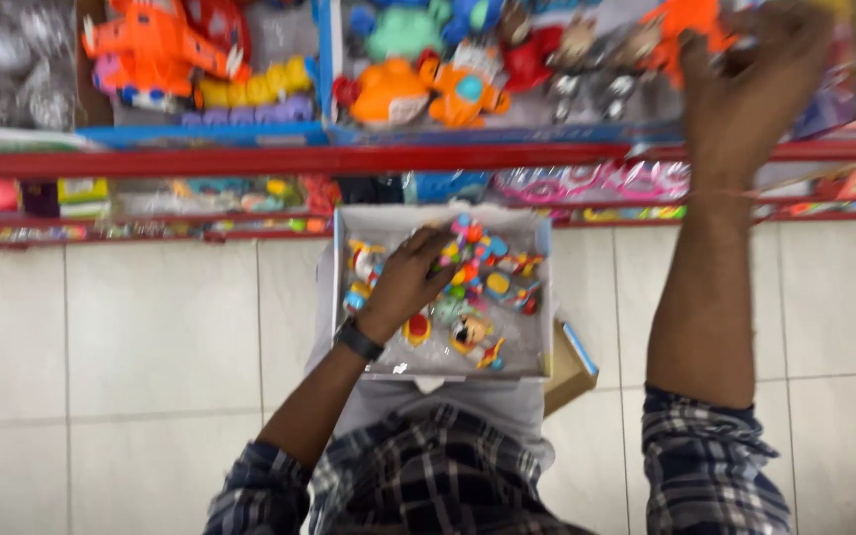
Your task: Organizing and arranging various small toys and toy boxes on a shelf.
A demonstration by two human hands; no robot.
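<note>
The long red metal shelf (250, 159) runs across the top of my view, and everything on it is smeared by motion blur. On its upper level sit blue-edged trays of plastic toys; I can pick out a big orange toy vehicle (156, 45) on the left and a rounded orange toy figure (388, 94) near the middle, but the rest are only blobs of colour. The lower level holds flat packets, too blurred to name. Below the shelf lies the pale tiled floor (131, 337).

Against my chest is the shallow white cardboard box (537, 238), its near edge hidden by my grey shirt front and its bottom lined with clear wrap. Inside lies a heap of small multicoloured plastic toys (487, 282), packed touching one another. A brown cardboard flap (569, 372) pokes out under the box's right corner, mostly hidden.

My left hand (403, 282), black band on the wrist, lies down in the box with its grip curled over the small toys; whether the fingers actually pinch one I cannot tell, as they hide what is beneath. My right hand (750, 84) is raised to the upper shelf, grip bunched at a blurred orange toy (691, 25) at the frame's top edge; whether it holds that toy I cannot tell.
</note>
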